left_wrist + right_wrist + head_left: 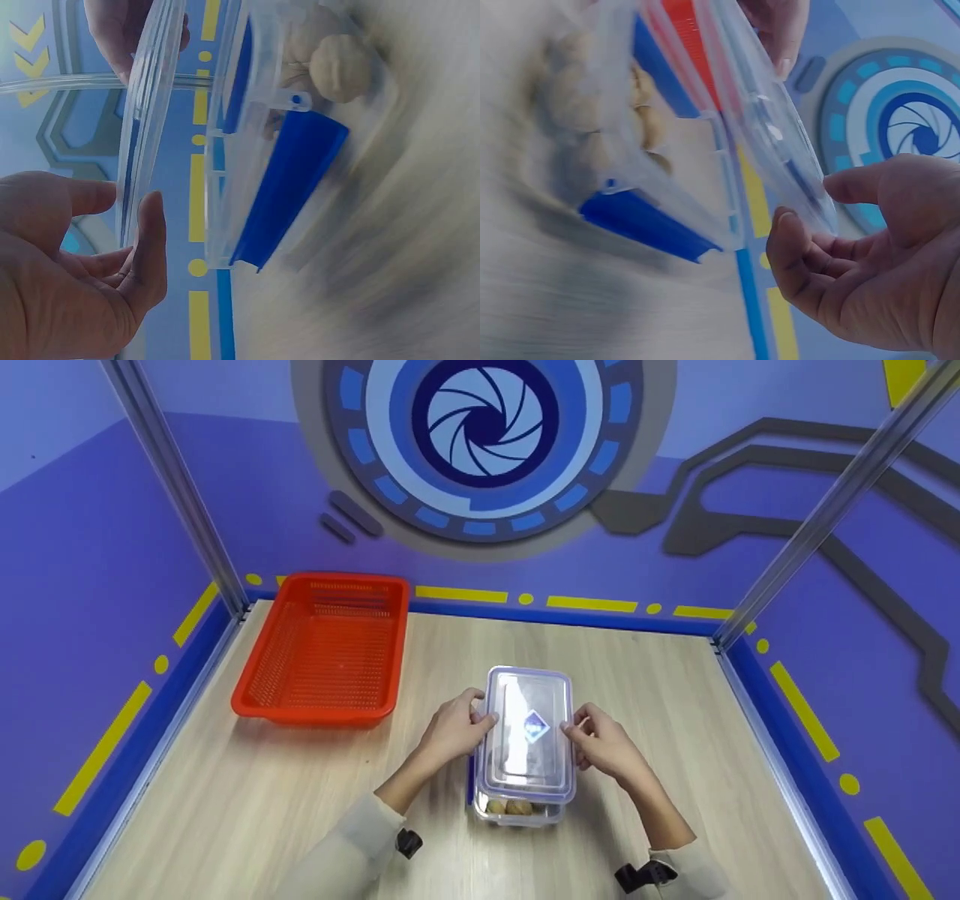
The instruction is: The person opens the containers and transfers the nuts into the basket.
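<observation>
Both hands are pinching the clear lid (517, 735), left hand (450, 726) on its left edge and right hand (609, 744) on its right, so it's held just above the box (217, 225) of walnuts (341, 67) on the table (652, 682). Imo the trick is keeping both sides level and going slow. Blue side flaps (289, 191) could snag it, best left swung out. Red basket (315, 714) sits well apart, back left, not in the way

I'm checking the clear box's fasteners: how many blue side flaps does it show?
2: the left flap on the box's left side and the right flap on its right. No others show, though the lid hides part of the box from above.
</observation>
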The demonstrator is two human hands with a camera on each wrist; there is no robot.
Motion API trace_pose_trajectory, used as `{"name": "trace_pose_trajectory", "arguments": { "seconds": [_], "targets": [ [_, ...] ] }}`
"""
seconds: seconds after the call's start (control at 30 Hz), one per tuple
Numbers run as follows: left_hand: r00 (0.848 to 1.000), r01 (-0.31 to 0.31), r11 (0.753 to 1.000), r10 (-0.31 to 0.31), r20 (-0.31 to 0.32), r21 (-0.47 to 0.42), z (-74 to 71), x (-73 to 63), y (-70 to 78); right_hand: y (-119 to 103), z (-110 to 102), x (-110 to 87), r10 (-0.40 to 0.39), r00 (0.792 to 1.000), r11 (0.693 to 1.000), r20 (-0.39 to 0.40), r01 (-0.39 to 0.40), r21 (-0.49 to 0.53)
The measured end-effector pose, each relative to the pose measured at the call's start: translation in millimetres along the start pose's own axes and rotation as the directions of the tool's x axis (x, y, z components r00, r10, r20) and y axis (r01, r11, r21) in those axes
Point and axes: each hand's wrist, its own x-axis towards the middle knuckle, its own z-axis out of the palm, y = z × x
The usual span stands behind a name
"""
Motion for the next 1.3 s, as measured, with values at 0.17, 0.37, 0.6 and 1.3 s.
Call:
{"name": "trace_pose_trajectory", "arguments": {
  "seconds": [0.17, 0.37, 0.6, 1.3],
  "targets": [
    [1.000, 0.011, 0.999, -0.012, -0.023, -0.047, -4.5, 5.3, 11.8, -9.9, -8.8, 0.4, -0.028, 0.999, 1.000, -0.018, 0.028, 0.014],
    [0.998, -0.017, 0.997, 0.012, -0.055, -0.078, -9.3, 8.0, 26.4, -19.0, -19.3, -2.2, -0.047, 0.997, 0.999, -0.068, 0.048, 0.014],
    [0.977, -0.106, 0.994, 0.106, -0.184, 0.008, -9.5, 16.7, 35.3, -29.3, -28.8, -3.7, -0.088, 0.991, 0.995, -0.102, 0.093, 0.041],
    [0.901, -0.301, 0.953, 0.273, -0.338, -0.034, -0.1, 22.3, 55.6, -31.4, -36.9, -5.5, -0.101, 0.966, 0.974, -0.236, 0.145, 0.174]
  ]
}}
